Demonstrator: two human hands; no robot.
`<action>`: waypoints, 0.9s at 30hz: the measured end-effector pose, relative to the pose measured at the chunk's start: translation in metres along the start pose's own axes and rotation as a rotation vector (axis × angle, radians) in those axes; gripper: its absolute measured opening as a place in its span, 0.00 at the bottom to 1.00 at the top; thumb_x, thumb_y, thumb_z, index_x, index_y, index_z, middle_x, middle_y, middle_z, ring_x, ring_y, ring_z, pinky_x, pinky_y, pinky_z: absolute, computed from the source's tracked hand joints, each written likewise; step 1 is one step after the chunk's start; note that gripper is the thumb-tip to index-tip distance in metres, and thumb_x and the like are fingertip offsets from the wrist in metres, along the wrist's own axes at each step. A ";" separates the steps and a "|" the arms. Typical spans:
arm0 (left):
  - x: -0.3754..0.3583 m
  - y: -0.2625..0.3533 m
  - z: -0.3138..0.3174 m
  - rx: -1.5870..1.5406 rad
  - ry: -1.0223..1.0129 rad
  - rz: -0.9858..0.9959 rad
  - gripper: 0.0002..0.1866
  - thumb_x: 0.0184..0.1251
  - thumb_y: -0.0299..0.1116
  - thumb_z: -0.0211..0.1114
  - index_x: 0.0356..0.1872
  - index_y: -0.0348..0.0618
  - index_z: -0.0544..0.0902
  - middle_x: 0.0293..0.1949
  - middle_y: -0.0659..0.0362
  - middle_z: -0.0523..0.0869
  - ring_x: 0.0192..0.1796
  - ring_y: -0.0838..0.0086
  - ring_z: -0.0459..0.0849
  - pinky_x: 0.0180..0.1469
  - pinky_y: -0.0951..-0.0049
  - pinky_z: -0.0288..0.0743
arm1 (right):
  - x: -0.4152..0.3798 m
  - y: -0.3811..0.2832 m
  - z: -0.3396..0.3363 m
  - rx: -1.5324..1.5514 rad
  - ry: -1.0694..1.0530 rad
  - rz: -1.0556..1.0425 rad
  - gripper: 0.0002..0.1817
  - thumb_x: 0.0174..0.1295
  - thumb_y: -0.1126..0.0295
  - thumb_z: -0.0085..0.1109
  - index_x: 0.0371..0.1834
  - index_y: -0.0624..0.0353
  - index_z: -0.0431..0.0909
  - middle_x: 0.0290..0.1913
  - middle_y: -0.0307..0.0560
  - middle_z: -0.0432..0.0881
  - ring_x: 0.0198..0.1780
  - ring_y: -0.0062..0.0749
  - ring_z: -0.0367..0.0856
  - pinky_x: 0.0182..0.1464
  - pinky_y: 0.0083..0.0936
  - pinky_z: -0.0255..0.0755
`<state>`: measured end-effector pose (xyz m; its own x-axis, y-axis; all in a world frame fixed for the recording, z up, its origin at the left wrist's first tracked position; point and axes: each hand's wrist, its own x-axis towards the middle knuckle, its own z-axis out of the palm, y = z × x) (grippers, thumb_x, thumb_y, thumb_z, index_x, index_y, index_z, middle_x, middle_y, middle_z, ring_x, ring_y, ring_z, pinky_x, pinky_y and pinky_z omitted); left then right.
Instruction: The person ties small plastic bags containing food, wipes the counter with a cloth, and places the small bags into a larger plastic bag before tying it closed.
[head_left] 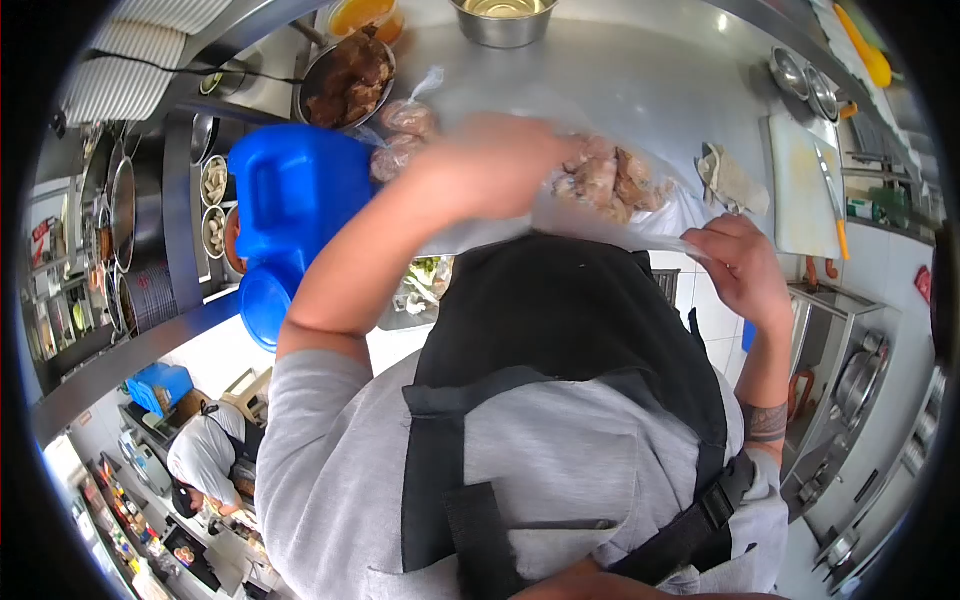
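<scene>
Steel counter (640, 90) fills my view; nearest me, my right hand (745, 262) pinches the edge of a clear bag of meat pieces (610, 185). My blurred left hand (490, 165) grips the bag's other side. Farther back sit a blue jug (295, 190) and a pan of browned meat (348, 80).

1. Bare worktop (640, 90) lies open far of the plastic bag (610, 195).
2. A blue container (295, 190) and a bowl of browned meat (345, 80) block the left.
3. A cutting board (800, 185) and a crumpled cloth (730, 180) crowd the right.
4. A steel bowl (503, 20) stands at the far edge.
</scene>
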<state>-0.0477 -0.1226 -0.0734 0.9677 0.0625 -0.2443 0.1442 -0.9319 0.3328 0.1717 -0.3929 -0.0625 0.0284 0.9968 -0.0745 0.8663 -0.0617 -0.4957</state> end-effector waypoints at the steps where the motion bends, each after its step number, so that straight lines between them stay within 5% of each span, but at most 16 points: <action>1: -0.007 -0.004 -0.014 -0.179 -0.025 -0.098 0.30 0.58 0.25 0.64 0.66 0.51 0.80 0.55 0.50 0.87 0.52 0.50 0.87 0.54 0.58 0.81 | 0.000 0.002 -0.002 -0.026 0.011 -0.030 0.16 0.52 0.79 0.68 0.47 0.63 0.86 0.36 0.52 0.83 0.41 0.51 0.81 0.46 0.40 0.74; 2: -0.013 -0.010 -0.025 -0.352 -0.053 -0.195 0.31 0.57 0.24 0.63 0.65 0.51 0.81 0.56 0.51 0.87 0.53 0.51 0.87 0.54 0.59 0.81 | -0.001 0.003 -0.002 -0.031 0.063 -0.057 0.15 0.54 0.76 0.68 0.47 0.63 0.86 0.38 0.52 0.84 0.42 0.51 0.81 0.48 0.40 0.74; 4: -0.016 -0.057 0.010 -0.349 0.316 -0.367 0.29 0.56 0.24 0.63 0.64 0.48 0.82 0.59 0.49 0.85 0.55 0.54 0.87 0.55 0.63 0.82 | -0.004 0.003 0.004 -0.019 0.089 -0.031 0.15 0.54 0.77 0.68 0.47 0.60 0.87 0.38 0.50 0.84 0.43 0.49 0.82 0.48 0.40 0.75; 6: -0.010 -0.105 0.063 -0.149 0.088 -0.610 0.31 0.62 0.29 0.66 0.70 0.52 0.76 0.73 0.45 0.74 0.70 0.46 0.75 0.60 0.50 0.81 | -0.008 0.007 0.009 0.026 0.056 -0.008 0.17 0.54 0.76 0.69 0.49 0.55 0.88 0.39 0.47 0.84 0.45 0.46 0.83 0.49 0.40 0.77; 9: -0.006 -0.121 0.152 0.251 0.108 -0.879 0.34 0.61 0.34 0.71 0.70 0.52 0.73 0.79 0.46 0.60 0.78 0.39 0.58 0.58 0.39 0.81 | -0.009 0.003 0.012 0.075 0.033 0.020 0.16 0.55 0.76 0.70 0.49 0.55 0.88 0.39 0.47 0.84 0.44 0.46 0.83 0.48 0.39 0.77; 11: -0.005 -0.133 0.172 0.313 0.238 -0.854 0.35 0.60 0.36 0.74 0.69 0.51 0.69 0.77 0.48 0.56 0.78 0.36 0.52 0.54 0.33 0.81 | -0.009 0.006 0.013 0.059 0.020 -0.001 0.16 0.56 0.76 0.69 0.49 0.56 0.88 0.39 0.48 0.84 0.44 0.47 0.83 0.47 0.39 0.77; 12: -0.008 -0.127 0.174 0.327 0.237 -0.812 0.29 0.62 0.35 0.72 0.65 0.51 0.73 0.71 0.49 0.65 0.74 0.39 0.59 0.56 0.46 0.84 | -0.011 0.006 0.014 0.039 0.007 -0.020 0.16 0.57 0.75 0.68 0.49 0.56 0.88 0.40 0.49 0.84 0.43 0.48 0.83 0.47 0.39 0.78; 16: -0.016 -0.128 0.179 0.250 0.337 -0.729 0.27 0.58 0.26 0.71 0.60 0.52 0.78 0.70 0.47 0.66 0.69 0.40 0.68 0.56 0.51 0.85 | -0.016 0.005 0.024 0.075 0.048 -0.009 0.14 0.56 0.75 0.69 0.47 0.56 0.88 0.38 0.48 0.84 0.43 0.47 0.83 0.46 0.40 0.77; 19: -0.027 -0.119 0.167 0.057 0.366 -0.877 0.22 0.56 0.25 0.71 0.54 0.52 0.81 0.63 0.48 0.76 0.63 0.43 0.74 0.53 0.55 0.85 | -0.017 0.004 0.032 0.107 0.040 0.023 0.14 0.56 0.75 0.69 0.47 0.56 0.88 0.38 0.48 0.84 0.43 0.47 0.83 0.47 0.40 0.78; 21: -0.045 -0.129 0.176 -0.036 0.681 -0.652 0.23 0.51 0.20 0.70 0.51 0.46 0.81 0.51 0.51 0.85 0.55 0.52 0.82 0.51 0.60 0.85 | -0.021 0.007 0.035 0.108 0.040 0.012 0.17 0.54 0.77 0.70 0.49 0.56 0.88 0.40 0.48 0.84 0.45 0.48 0.83 0.48 0.39 0.78; 23: -0.064 -0.154 0.181 -0.821 0.667 -0.811 0.34 0.41 0.20 0.74 0.58 0.39 0.78 0.45 0.53 0.86 0.50 0.60 0.86 0.47 0.61 0.84 | -0.022 0.007 0.034 0.105 0.049 0.017 0.17 0.53 0.78 0.70 0.49 0.55 0.88 0.40 0.48 0.84 0.45 0.48 0.83 0.48 0.39 0.78; 24: -0.072 -0.140 0.167 -1.179 0.834 -0.741 0.35 0.38 0.14 0.70 0.56 0.40 0.77 0.49 0.54 0.86 0.49 0.64 0.87 0.46 0.66 0.85 | -0.021 0.006 0.033 0.096 0.052 0.009 0.17 0.53 0.78 0.70 0.48 0.55 0.88 0.40 0.48 0.84 0.45 0.47 0.83 0.48 0.39 0.78; 27: -0.084 -0.078 0.095 -1.432 1.042 -0.146 0.30 0.45 0.12 0.72 0.51 0.46 0.75 0.55 0.54 0.84 0.57 0.65 0.86 0.58 0.61 0.86 | -0.018 0.000 0.029 0.100 0.021 0.017 0.17 0.53 0.78 0.69 0.47 0.55 0.88 0.41 0.47 0.85 0.45 0.47 0.83 0.49 0.39 0.78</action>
<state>-0.1601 -0.0891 -0.1651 0.5676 0.8180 0.0929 -0.2677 0.0767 0.9604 0.1567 -0.4120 -0.0863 0.0539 0.9964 -0.0657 0.8118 -0.0820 -0.5782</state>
